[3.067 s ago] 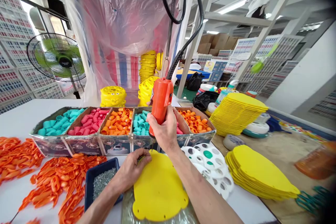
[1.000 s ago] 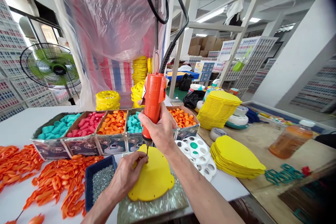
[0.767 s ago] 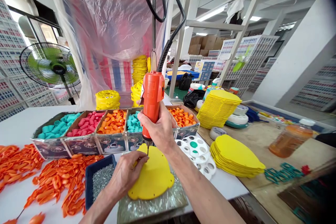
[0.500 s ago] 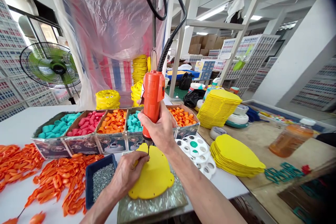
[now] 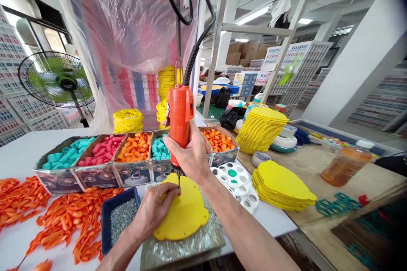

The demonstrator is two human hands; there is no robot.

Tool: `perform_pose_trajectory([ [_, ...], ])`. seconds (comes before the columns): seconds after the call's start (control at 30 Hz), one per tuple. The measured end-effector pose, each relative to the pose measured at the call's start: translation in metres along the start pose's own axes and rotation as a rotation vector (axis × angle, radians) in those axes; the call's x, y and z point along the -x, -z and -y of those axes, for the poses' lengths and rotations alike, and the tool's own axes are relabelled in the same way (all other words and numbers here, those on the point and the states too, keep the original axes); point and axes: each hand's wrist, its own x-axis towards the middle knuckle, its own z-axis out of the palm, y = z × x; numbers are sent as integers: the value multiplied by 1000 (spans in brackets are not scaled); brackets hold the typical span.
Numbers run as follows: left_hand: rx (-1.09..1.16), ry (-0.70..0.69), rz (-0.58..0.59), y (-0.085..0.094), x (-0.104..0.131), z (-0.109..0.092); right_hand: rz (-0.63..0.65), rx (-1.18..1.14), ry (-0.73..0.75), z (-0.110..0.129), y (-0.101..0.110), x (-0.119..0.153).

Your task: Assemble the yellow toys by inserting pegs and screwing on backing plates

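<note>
our right hand (image 5: 190,156) grips the orange screwdriver (image 5: 179,120) upright over the yellow plate (image 5: 184,216), whose far edge our left hand (image 5: 152,211) pinches beside the blue tray (image 5: 108,211), with bare table (image 5: 273,224) to the right.

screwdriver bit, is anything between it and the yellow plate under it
Nothing visible blocks it. The orange screwdriver in the right hand points straight down at the yellow plate; the left hand fingertips pinch right beside the bit tip, not under it.

Barely any readable text here

A white label (image 5: 153,186) under the cardboard trays (image 5: 133,168) is showing something like "DING"; the other box prints are coming out too blurry.
</note>
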Motion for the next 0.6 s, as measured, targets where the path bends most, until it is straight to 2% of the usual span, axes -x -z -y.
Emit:
perform_pose_trajectory([
  [0.2,-9,-17,-14,0,-1,-2,9,45,0,6,4,-3],
  [0.4,-32,7,-53,10,-13,-5,-25,90,-17,4,10,-1],
  [0.5,-71,-12,4,9,-26,-7,-4,37,-33,-4,18,0],
  [0.6,-125,-60,97,-3,-45,-8,-40,88,-22,-13,29,0],
])
